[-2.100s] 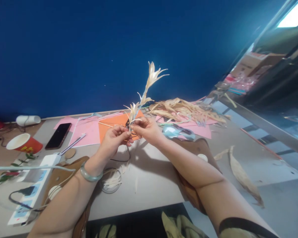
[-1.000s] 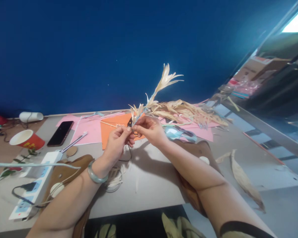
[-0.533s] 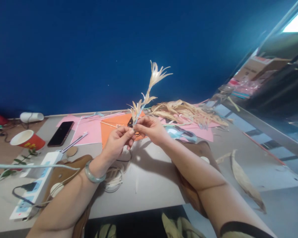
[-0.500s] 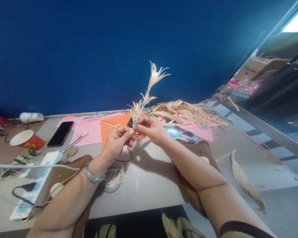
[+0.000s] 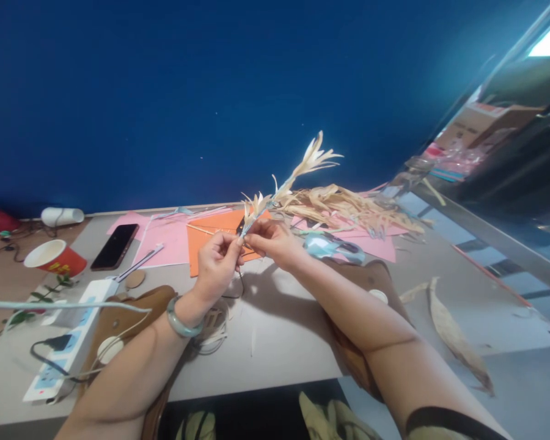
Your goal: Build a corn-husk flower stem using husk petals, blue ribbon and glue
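Observation:
A stem of pale, dried-husk flowers (image 5: 277, 192) leans up and to the right over the table, with a bluish wrapping along its stalk. Near its lower end, my left hand (image 5: 220, 260) pinches it between thumb and fingers. My right hand (image 5: 272, 241) is closed on the same stalk just beside the left, fingertips almost touching. A thin dark wire or cord hangs below the hands; I cannot tell whether it joins the stem. An orange sheet (image 5: 201, 238) lies on the table behind the left hand.
Dried husks (image 5: 348, 211) are heaped at the back right, near blue-handled scissors or a similar tool (image 5: 332, 247). On the left are a power strip (image 5: 68, 342), a phone (image 5: 114, 246), a red paper cup (image 5: 57, 258) and pink paper (image 5: 165, 238). One loose husk (image 5: 453, 333) lies right.
The flower stem has tilted further right and lower. My left hand has shifted slightly; both hands still pinch the stalk's lower end.

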Motion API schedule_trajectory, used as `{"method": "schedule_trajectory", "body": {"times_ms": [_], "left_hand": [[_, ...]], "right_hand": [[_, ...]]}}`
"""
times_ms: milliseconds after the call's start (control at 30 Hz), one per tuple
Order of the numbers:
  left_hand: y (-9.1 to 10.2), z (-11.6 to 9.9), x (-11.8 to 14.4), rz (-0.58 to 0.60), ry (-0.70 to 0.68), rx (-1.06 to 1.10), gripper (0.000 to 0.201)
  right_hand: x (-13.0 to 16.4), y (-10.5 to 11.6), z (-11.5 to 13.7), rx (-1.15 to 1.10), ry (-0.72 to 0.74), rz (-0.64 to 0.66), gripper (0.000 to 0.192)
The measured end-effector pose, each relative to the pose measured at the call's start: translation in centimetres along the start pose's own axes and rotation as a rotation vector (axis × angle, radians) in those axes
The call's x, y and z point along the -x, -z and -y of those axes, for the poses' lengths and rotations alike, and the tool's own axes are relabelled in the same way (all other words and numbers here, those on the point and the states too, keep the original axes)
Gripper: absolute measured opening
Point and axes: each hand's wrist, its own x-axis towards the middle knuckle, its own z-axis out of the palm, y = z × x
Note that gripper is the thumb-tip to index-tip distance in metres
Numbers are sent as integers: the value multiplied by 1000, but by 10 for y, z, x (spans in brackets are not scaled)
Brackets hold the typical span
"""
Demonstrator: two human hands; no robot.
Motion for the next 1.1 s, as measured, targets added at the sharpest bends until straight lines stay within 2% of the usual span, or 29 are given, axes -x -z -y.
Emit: {"method": "schedule_trajectory", "body": {"times_ms": [200,433,633,767,867,967,1100], "left_hand": [[4,6,-1,-18,-64,-96,28],[9,12,-3,-64,-304,-354,22],[10,16,-4,-112,-541,-549,19],[8,17,-2,-116,-602,-597,18],[7,16,0,-86,-523,-548,16],[10,8,-3,-7,-339,-385,14],[21,-13,-15,259,-29,-100,17]], "right_hand": [[4,-6,1,19,-11,-64,16],[10,-13,1,45,67,-118,21],[9,-17,-10,-101,64,-122,33],[8,-17,-9,-126,48,-108,37],[8,-16,-5,-129,56,-96,36],[7,-12,-2,-122,60,-62,33],[5,-5,-1,-93,47,-4,34]]}}
